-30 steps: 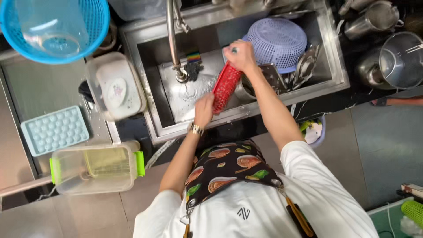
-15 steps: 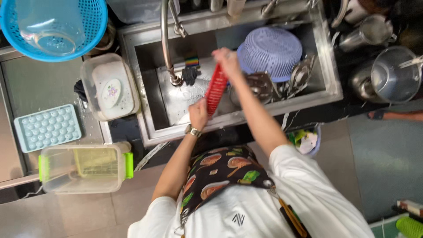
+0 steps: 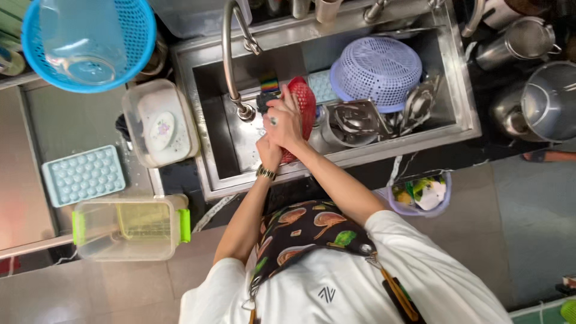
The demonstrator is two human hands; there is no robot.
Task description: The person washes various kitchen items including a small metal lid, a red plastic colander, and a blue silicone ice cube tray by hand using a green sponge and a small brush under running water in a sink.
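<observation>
steel sink (image 3: pixel 462 114) | L hand (image 3: pixel 269 153) + R hand (image 3: pixel 283 123) both gripping red sieve (image 3: pixel 303 108) | purple colander (image 3: pixel 377 72) just beside

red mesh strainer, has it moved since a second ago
Yes. The red mesh strainer has swung in toward the faucet, both hands now bunched over its near end.

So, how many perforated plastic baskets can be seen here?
3: a blue basket on the counter top-left, a lilac basket upturned in the sink, a red basket in both hands. Others may be hidden.

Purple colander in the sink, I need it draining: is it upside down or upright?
Upside down: the purple colander shows its domed, perforated bottom facing up, resting over utensils in the sink.
</observation>
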